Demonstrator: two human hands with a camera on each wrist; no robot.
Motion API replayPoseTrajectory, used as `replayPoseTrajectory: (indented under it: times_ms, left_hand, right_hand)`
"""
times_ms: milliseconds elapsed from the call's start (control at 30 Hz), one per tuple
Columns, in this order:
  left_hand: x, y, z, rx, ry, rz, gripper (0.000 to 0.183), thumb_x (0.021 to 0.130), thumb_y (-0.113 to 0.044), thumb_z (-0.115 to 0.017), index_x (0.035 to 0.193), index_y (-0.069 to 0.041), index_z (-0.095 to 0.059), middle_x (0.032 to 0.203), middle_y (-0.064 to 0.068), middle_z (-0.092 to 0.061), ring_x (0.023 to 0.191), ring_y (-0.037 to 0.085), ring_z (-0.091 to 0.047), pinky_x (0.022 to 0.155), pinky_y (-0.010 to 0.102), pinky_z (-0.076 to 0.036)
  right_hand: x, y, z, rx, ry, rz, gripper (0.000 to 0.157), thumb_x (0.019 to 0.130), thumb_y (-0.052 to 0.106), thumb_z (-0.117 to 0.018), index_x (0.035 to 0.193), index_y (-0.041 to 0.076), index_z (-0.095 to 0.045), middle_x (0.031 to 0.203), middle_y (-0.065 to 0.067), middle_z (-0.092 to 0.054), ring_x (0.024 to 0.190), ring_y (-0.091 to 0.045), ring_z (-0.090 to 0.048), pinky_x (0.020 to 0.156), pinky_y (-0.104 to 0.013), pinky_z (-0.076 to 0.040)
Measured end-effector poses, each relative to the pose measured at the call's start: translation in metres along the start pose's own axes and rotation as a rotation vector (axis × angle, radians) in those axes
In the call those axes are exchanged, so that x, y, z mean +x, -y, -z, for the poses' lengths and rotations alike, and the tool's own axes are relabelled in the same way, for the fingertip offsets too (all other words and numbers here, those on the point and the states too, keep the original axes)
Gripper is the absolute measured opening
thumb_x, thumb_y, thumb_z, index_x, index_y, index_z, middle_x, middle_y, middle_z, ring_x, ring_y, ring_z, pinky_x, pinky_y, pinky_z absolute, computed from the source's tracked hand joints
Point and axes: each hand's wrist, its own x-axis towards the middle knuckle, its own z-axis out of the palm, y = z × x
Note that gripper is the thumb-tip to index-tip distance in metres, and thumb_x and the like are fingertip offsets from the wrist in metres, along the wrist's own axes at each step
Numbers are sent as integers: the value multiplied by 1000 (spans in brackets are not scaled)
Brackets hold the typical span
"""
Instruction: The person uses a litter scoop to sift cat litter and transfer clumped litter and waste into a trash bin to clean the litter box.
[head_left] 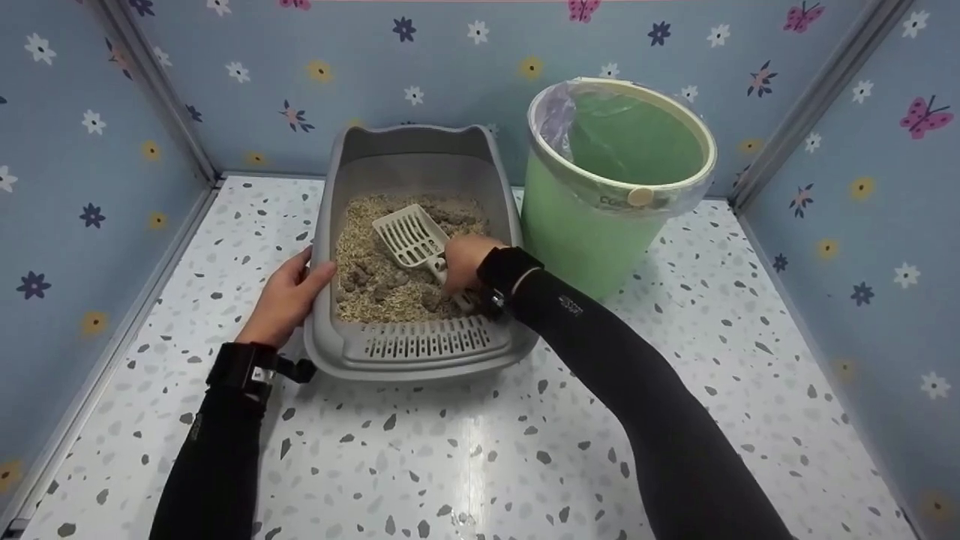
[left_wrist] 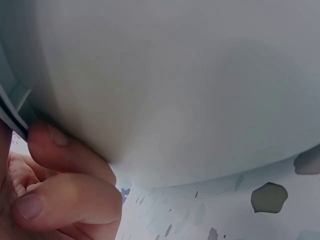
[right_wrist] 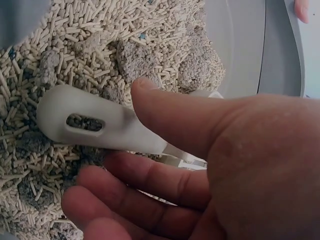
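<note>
A grey litter box (head_left: 420, 370) holds pale pellet litter (head_left: 386, 309) with darker grey clumps (right_wrist: 136, 59) in it. My left hand (head_left: 283, 301) grips the box's left side, its thumb over the rim and its fingers (left_wrist: 75, 200) curled beneath the outer edge. Inside the box lies a cream slotted litter scoop (head_left: 428, 259), its head toward the back left. With the handle (right_wrist: 120, 127) between thumb and fingers, my right hand (head_left: 469, 259) holds the scoop low over the litter. The handle's end, with an oval hole, sticks out past the fingers.
A green bin (head_left: 581, 240) lined with a clear plastic bag (head_left: 559, 127) stands close to the box's right side. Flower-patterned wall panels (head_left: 360, 67) close off the back and both sides. The speckled white surface (head_left: 420, 465) runs toward me in front of the box.
</note>
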Motion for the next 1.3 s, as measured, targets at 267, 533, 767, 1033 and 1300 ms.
replayPoseTrajectory:
  times_ms: [267, 533, 767, 1033, 1300]
  left_hand:
    - [1, 2, 0, 9, 1, -3, 84, 113, -54, -62, 179, -15, -26, 122, 23, -65, 89, 18, -72, 66, 33, -64]
    - [3, 3, 2, 6, 0, 4, 87, 113, -56, -63, 178, -13, -26, 120, 22, -67, 85, 15, -72, 64, 34, -65]
    - [2, 2, 2, 15, 1, 20, 89, 111, -58, -64, 179, -14, -26, 111, 14, -65, 81, 14, -70, 61, 34, -64]
    - [1, 1, 1, 6, -7, 16, 88, 112, -56, -63, 179, -12, -25, 115, 19, -64, 82, 14, -70, 62, 34, -64]
    - [1, 2, 1, -18, 14, 9, 88, 114, -53, -61, 179, -10, -20, 119, 21, -63, 83, 14, -69, 63, 31, -62]
  right_hand:
    - [3, -2, -3, 49, -6, 0, 44, 96, 31, -91, 65, 16, -61, 61, 4, -53, 55, -14, -51, 56, -31, -44]
    - [6, -9, 2, 172, -26, -2, 42, 96, 17, -81, 64, 18, -54, 60, 4, -49, 51, -14, -48, 54, -30, -43]
    - [15, -15, 8, 204, -19, 21, 36, 100, 15, -69, 69, 18, -51, 64, 4, -45, 54, -14, -40, 57, -30, -35]
    - [2, -11, 16, 103, -96, 20, 48, 114, 24, -57, 68, 18, -45, 68, 3, -37, 57, -16, -36, 62, -32, -34]
    - [-42, -17, 45, -3, -93, 10, 34, 107, 16, -55, 75, 18, -44, 81, -2, -46, 69, -21, -45, 68, -36, -40]
